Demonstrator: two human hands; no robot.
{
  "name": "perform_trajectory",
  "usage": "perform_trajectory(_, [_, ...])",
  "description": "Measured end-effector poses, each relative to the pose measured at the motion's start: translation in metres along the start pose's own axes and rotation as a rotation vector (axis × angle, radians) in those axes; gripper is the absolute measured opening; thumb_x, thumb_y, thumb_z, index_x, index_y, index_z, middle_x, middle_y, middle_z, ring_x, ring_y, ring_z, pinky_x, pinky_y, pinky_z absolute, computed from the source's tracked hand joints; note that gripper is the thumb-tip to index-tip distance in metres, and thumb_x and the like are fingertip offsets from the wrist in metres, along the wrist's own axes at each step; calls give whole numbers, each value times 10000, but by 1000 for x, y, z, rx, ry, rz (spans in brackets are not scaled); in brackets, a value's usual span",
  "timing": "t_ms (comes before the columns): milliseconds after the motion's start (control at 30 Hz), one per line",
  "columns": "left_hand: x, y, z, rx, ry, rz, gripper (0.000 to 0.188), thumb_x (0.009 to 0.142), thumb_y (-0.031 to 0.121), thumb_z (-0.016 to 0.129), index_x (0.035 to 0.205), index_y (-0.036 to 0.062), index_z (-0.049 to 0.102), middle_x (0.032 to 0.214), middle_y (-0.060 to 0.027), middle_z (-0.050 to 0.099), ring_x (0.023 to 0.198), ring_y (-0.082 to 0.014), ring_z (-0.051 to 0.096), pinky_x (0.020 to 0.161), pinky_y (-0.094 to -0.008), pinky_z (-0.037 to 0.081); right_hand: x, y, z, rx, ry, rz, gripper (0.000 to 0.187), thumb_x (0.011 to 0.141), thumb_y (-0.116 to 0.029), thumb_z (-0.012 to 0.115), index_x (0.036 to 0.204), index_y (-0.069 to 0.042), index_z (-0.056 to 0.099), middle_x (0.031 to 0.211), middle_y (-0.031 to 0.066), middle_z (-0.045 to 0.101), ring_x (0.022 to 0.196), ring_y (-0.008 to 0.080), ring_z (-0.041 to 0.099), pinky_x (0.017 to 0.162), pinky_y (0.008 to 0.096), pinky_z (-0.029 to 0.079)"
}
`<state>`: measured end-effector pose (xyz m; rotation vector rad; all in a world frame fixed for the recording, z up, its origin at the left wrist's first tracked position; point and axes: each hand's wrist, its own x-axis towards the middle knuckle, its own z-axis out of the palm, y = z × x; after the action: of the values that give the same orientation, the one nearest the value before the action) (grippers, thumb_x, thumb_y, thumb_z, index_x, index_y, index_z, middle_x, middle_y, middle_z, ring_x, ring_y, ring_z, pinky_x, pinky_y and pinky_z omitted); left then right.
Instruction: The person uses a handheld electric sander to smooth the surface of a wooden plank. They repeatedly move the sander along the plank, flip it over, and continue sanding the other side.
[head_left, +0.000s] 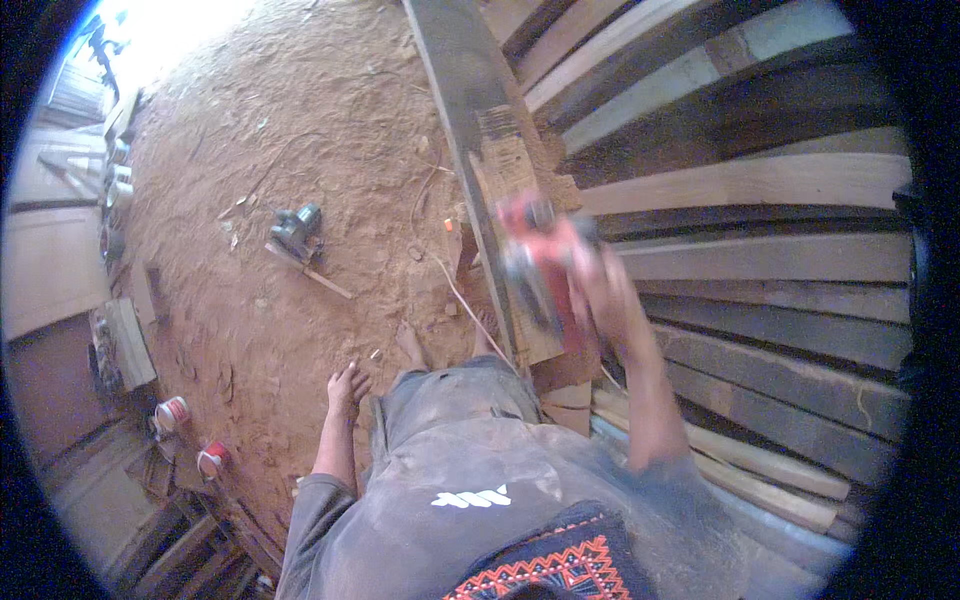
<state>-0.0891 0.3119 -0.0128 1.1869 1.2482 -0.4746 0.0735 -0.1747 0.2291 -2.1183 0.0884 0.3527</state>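
My right hand [598,290] is wrapped round a red electric planer [545,245], smeared by motion, over the near part of a long wooden board [509,165]. The board runs away from me, its far part dark grey and its nearer face paler, like bare wood. Whether the planer touches the board cannot be made out through the blur. Down by my left side, my left hand [348,385] hangs over the dirt floor with its fingers apart and nothing in them.
Several stacked planks [750,185] fill the right side. On the brown dirt floor lies a green power saw [296,232]. A pale cable [455,285] trails beside the board near my bare feet [412,345]. Two small tubs [172,412] stand at the left.
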Motion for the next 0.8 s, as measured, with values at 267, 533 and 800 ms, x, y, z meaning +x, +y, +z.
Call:
perform_trajectory(267, [41,-26,-46,-97,35,-98,462,976,296,671,1295,-14,546,1216,-173,655,1067,-312,693,746,-421,583,-86,-13,23,36,23,89,261,990,-222,555,1191,-56,535,859,117,673,697,239,643,632,399,517])
perform_trajectory(533, [-30,55,107,46,-297,208,528,1006,259,659,1425,-15,489,1330,-162,610,1108,-280,684,813,-367,593,199,-51,5,249,127,-135,608,1058,-528,388,933,-52,744,670,78,672,648,294,665,599,448,525])
perform_trajectory(800, [4,26,61,217,-305,76,504,999,246,665,1394,-28,515,1245,-151,634,1002,-244,700,744,-334,588,-144,-4,24,170,76,307,581,1014,-577,433,707,-96,544,542,-7,475,486,119,480,476,303,377])
